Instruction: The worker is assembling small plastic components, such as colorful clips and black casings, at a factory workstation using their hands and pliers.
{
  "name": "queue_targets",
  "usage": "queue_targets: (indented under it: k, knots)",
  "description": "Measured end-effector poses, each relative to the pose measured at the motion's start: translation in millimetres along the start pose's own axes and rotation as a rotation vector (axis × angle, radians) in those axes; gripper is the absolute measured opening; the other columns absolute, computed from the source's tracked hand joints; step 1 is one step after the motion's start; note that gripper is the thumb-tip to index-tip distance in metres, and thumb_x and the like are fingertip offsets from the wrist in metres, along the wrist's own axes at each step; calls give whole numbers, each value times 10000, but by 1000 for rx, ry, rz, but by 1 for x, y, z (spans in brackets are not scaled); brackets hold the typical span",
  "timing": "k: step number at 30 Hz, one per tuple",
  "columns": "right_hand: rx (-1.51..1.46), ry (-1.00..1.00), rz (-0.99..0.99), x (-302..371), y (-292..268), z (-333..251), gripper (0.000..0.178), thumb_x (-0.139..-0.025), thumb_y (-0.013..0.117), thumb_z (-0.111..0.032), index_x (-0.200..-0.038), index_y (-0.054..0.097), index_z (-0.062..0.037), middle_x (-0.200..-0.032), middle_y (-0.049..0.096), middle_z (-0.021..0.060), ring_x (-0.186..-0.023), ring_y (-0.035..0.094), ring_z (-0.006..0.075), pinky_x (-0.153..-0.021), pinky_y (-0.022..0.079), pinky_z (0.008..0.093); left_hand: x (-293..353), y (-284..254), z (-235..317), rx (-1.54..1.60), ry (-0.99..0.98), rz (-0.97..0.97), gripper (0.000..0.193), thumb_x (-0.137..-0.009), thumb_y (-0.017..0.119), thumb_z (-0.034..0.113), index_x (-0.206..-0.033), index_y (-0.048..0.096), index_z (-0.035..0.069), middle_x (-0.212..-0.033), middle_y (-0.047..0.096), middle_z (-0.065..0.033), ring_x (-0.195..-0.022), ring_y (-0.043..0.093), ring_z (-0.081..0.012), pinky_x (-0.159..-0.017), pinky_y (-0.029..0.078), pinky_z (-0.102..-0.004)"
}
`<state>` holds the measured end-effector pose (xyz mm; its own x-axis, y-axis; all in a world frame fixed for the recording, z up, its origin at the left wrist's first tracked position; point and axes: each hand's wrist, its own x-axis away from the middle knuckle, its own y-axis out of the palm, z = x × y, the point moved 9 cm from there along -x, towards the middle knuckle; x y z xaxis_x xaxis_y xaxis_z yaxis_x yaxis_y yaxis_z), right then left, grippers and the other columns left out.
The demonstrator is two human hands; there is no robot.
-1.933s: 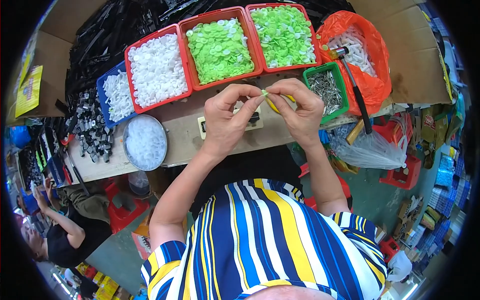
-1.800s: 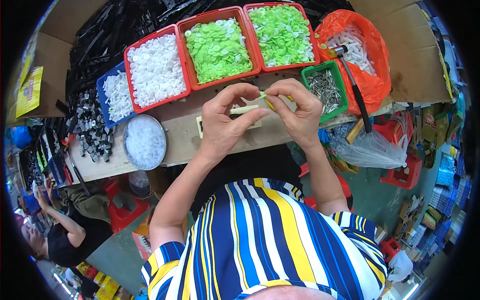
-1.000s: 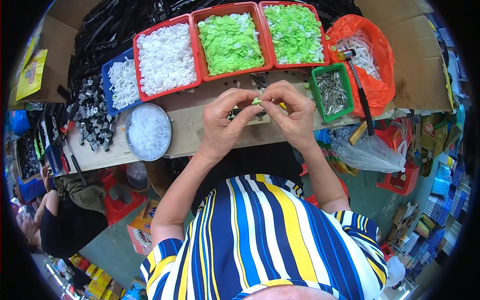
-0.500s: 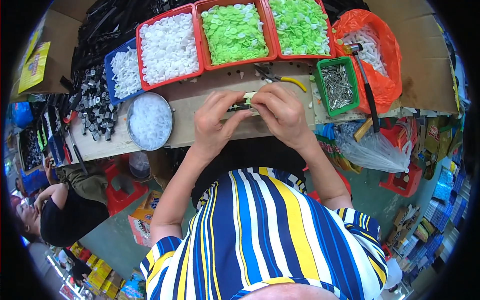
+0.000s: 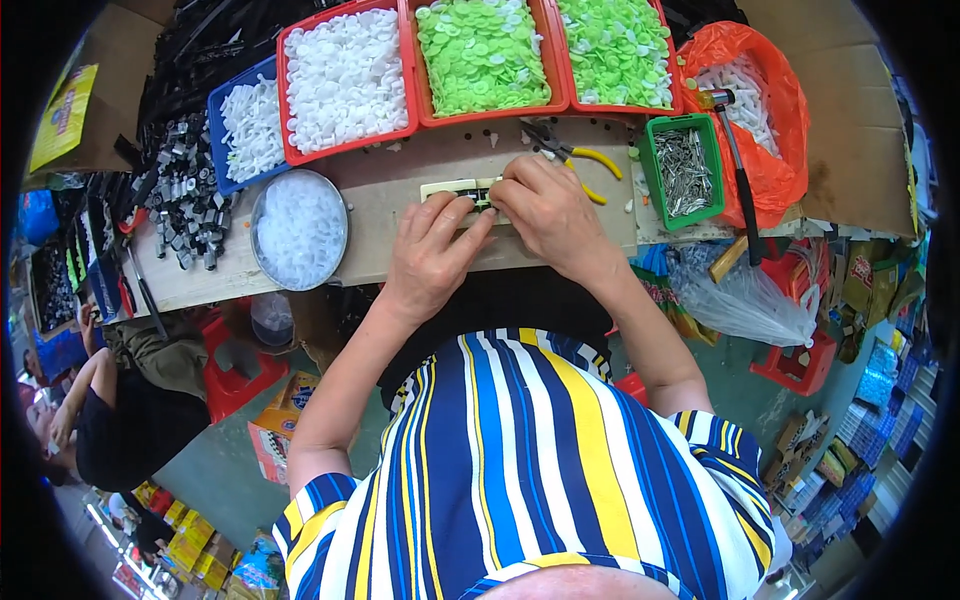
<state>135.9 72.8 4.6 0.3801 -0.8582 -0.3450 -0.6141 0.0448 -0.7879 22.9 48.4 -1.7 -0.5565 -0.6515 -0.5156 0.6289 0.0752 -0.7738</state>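
- Left hand (image 5: 430,255) first: fingertips rest along the near side of the cream block (image 5: 450,187); I cannot tell if thumb and fingers close on anything.
- Block lies on the bench (image 5: 370,215) beneath both hands, black part (image 5: 482,195) set in it. I judge it stiff and light, perhaps smooth enough to slide; best held by its long sides, clear of the insert.
- Right hand (image 5: 550,215): thumb and fingers bunch at the block's right end; whatever they pinch is hidden from me. Small pieces likely call for a light pinch.
- Edges, left to right: round bowl (image 5: 300,235) near the bench's front edge; red tray (image 5: 350,85) behind; bare board between bowl and left hand gives me sideways room.
- Behind the right hand, yellow-handled pliers (image 5: 597,160) lie close; I would lift over them. Farther right, green bin (image 5: 685,175), then hammer (image 5: 740,170), limit reach.
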Motion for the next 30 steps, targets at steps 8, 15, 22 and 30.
queue_targets:
  k: [8,15,22,30]
  knots:
    - [-75,16,-104,-7,2,6,78,-799,642,-86,-839,602,-31,-859,539,102,-875,575,295,-707,429,409,5,7,3,-140,70,-43,312,-820,689,158,-1121,672,78,-1102,596,-77,-1055,566,-248,-852,424,-382]
    - [-114,45,-45,-3,2,14,122,-804,643,-85,-913,659,-34,-870,549,101,-871,584,303,-706,444,423,2,13,9,-225,90,-91,378,-771,762,135,-1138,685,82,-1130,584,-74,-1070,558,-256,-865,421,-392]
    - [-49,-32,-43,5,1,4,210,-776,654,-48,-983,667,-12,-899,551,125,-894,586,309,-744,458,414,5,15,8,-265,159,-104,366,-806,655,131,-1166,661,65,-1151,585,-79,-1082,569,-256,-878,414,-382]
    - [-244,10,-109,7,-17,29,200,-819,632,-18,-1016,664,-20,-970,590,129,-931,611,315,-804,495,403,2,16,6,-224,153,-119,374,-820,702,151,-1180,650,63,-1138,571,-90,-1081,560,-260,-869,421,-383]
